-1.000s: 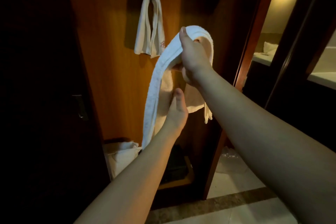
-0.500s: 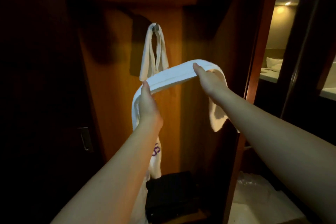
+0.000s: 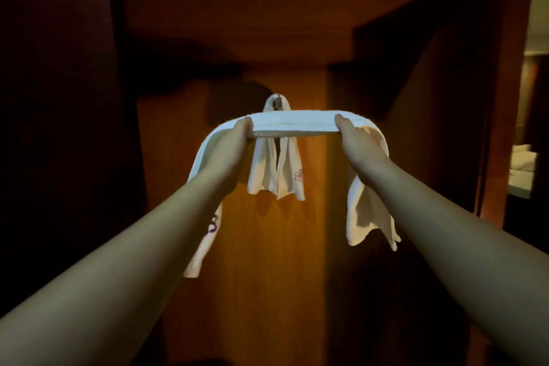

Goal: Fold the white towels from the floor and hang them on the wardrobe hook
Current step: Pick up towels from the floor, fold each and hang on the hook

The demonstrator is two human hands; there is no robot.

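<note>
Partly, held towel (image 3: pixel 297 125) hides hook (image 3: pixel 278 100), fingers unseen.

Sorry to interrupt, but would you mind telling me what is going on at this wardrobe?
A person is holding a folded white towel stretched level between the left hand and the right hand, its ends hanging down on both sides. It is raised in front of the wardrobe hook, where another white towel already hangs. The held towel is not yet on the hook.

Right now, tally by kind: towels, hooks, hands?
White towels: 2, the held towel and the hung towel
Hooks: 1, the wardrobe hook
Hands: 2, left hand and right hand, both gripping the held towel
Total: 5
</note>
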